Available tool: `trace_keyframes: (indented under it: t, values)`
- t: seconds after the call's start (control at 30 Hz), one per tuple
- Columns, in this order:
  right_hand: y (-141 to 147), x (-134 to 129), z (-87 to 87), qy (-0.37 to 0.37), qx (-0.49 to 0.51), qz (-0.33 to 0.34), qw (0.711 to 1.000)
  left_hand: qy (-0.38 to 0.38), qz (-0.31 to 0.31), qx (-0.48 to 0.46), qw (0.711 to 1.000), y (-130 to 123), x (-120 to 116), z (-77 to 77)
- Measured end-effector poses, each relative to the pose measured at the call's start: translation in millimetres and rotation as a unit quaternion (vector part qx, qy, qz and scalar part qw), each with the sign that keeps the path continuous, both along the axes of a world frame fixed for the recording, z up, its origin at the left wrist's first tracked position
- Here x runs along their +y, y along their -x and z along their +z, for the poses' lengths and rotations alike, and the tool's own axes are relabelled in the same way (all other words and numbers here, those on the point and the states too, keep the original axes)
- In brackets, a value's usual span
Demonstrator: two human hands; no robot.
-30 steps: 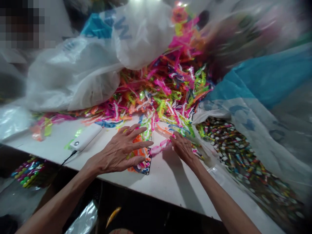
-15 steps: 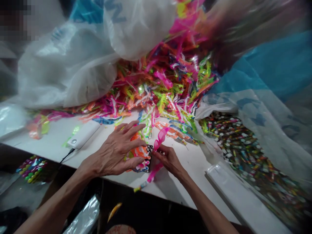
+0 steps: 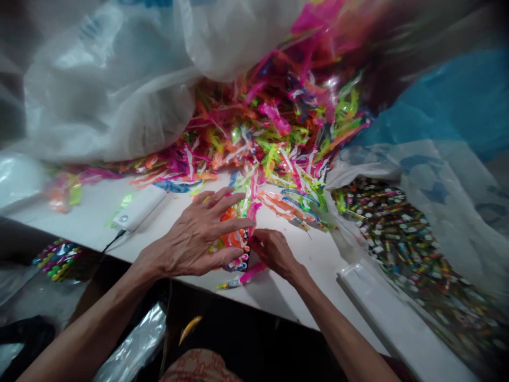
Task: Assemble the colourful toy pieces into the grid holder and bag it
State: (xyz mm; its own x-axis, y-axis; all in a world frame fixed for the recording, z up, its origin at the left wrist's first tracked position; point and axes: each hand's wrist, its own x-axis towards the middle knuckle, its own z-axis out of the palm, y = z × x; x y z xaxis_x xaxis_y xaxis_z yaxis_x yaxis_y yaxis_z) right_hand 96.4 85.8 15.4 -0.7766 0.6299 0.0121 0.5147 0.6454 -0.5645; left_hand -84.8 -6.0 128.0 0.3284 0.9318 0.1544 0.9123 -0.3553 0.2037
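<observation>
My left hand (image 3: pixel 202 233) lies spread over a small dark-edged holder (image 3: pixel 247 260) packed with orange and pink plastic pieces (image 3: pixel 234 241). Its fingers are apart and hide much of the holder. At the holder's right edge, my right hand (image 3: pixel 274 253) is closed, thumb and fingers pinching a translucent pink plastic piece (image 3: pixel 255 212). The fingers cover the lower part of that piece. Below my right hand, another pink piece with a small coloured tube at one end (image 3: pixel 234 283) lies near the table's front edge.
A big heap of neon plastic pieces (image 3: pixel 274 127) spills from white plastic bags (image 3: pixel 111 106) at the back. A white power bank (image 3: pixel 139 208) with a cable lies left. At right are a bag of small coloured tubes (image 3: pixel 397 233) and a long white box (image 3: pixel 393 313).
My right hand has moved the pink piece left against the holder's edge, so less of it shows. My left hand stays spread over the holder. The view has shifted slightly.
</observation>
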Motion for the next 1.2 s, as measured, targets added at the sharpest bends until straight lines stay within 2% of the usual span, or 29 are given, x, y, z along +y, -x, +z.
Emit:
trace_keyframes:
  t: [0.13,0.23,0.4,0.57,0.63,0.7,0.77,0.83,0.87,0.9,0.93,1.0,1.1,1.2]
  values:
    - [-6,12,-3.7,0.106,0.078,-0.023,0.991,-0.004,0.000,-0.007,1.000,1,0,-0.2]
    - [-10,13,-8.5,0.123,0.101,-0.033,0.987,-0.002,0.001,-0.009,1.000,1,0,0.5]
    - [-10,3,-8.3,0.028,0.032,-0.036,0.998,0.010,0.006,-0.003,1.000,0,0,1.6]
    - [7,-4,3.1,-0.090,-0.076,0.021,0.993,0.009,0.002,0.000,1.000,0,1,0.1]
    - [9,-3,8.3,-0.092,-0.099,0.043,0.990,0.004,-0.006,0.004,1.000,0,2,-0.4]
    - [3,-4,11.0,-0.073,-0.087,0.037,0.993,0.001,-0.016,0.007,1.000,1,2,-0.5]
    - [-9,-18,8.4,-0.060,-0.025,-0.027,0.998,-0.001,-0.018,0.009,1.000,1,2,-0.5]
    - [-20,-49,-0.6,-0.034,0.055,-0.131,0.989,-0.008,-0.014,0.011,1.000,1,1,-0.8]
    - [-23,-69,-7.0,0.003,0.080,-0.184,0.980,-0.011,-0.013,0.012,1.000,1,1,-1.1]
    - [-23,-91,-13.9,0.071,0.091,-0.212,0.970,-0.014,-0.011,0.013,1.000,1,1,-1.4]
    - [-20,-112,-20.5,0.147,0.095,-0.209,0.962,-0.016,-0.009,0.014,1.000,0,1,-1.7]
    - [-9,-145,-30.2,0.213,0.103,-0.192,0.952,-0.016,-0.006,0.016,1.000,-1,1,-1.9]
    - [4,-156,-32.1,0.187,0.056,-0.182,0.964,-0.017,-0.001,0.018,1.000,-1,0,-1.4]
    - [-9,-138,-26.8,0.132,-0.016,-0.203,0.970,-0.013,0.002,0.024,1.000,0,-1,-0.8]
